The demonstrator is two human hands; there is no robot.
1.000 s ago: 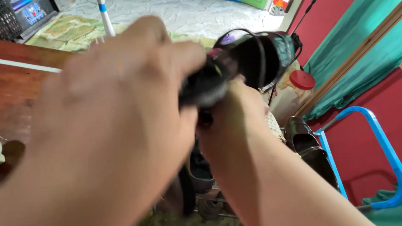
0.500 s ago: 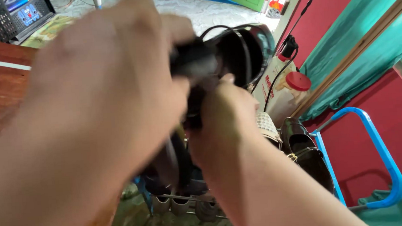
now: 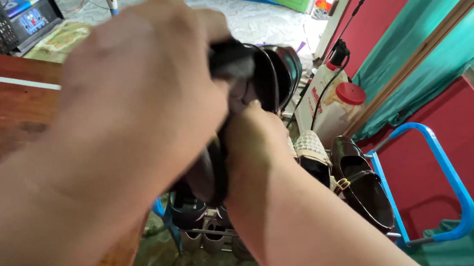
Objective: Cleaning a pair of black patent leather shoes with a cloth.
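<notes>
Left hand now closed over a dark brush, shifted lower against the black shoe than a second ago. Right hand gripping the shoe from beneath, grip pressed tight. Shoe held up above the blue-framed shoe rack; brushing apparently mid-stroke, view tilted down slightly.

shoe: glossy black | rack frame: blue | curtain: teal | sprayer cap: red
</notes>
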